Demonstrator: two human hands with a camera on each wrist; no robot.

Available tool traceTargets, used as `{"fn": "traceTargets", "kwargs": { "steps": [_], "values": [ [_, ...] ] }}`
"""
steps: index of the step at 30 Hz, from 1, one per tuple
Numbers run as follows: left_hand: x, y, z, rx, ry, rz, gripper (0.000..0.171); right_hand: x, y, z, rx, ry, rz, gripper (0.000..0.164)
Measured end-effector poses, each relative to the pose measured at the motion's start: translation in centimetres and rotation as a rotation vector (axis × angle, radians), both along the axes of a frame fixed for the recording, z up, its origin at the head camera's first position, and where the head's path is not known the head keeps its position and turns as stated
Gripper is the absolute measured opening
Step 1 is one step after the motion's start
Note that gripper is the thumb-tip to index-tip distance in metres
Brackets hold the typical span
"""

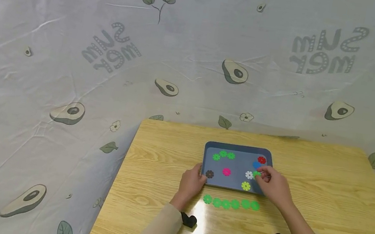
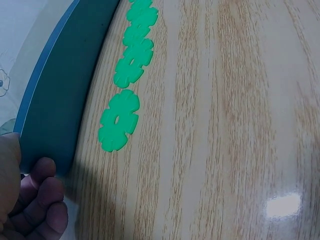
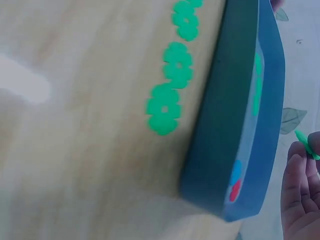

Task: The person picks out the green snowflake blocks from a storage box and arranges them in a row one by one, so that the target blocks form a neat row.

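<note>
The green disc (image 1: 256, 174), pinched by the right hand (image 1: 274, 186), is best held lightly — the tray (image 1: 238, 163) gripped by the left hand (image 1: 191, 183).

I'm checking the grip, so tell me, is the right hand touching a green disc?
Touching. The right wrist view shows it: the right hand pinches a green disc, whose edge sticks out from between the fingertips.
</note>
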State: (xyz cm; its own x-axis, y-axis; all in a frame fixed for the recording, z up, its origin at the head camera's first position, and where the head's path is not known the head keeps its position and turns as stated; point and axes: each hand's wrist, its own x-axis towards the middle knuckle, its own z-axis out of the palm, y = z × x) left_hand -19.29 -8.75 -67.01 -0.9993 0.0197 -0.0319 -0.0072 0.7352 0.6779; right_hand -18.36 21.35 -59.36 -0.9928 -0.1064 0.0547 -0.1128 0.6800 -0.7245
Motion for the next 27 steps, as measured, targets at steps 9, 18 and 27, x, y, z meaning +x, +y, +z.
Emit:
{"fn": "traceTargets", "kwargs": {
  "steps": [9,18,27],
  "values": [
    [-0.1,-0.2,-0.3,0.006,0.012,-0.010,0.058,4.2,1.9,-1.4,-0.001,-0.052,-0.028,0.023],
    [-0.1,-0.1,-0.2,0.010,0.007,-0.006,0.057,7.1,3.6,-3.2,0.025,-0.127,-0.034,0.028],
    [0.1,0.0,-0.1,0.023,0.001,-0.011,0.058,7.4,3.8,-5.2,0.048,-0.169,-0.047,0.026]
  ]
}}
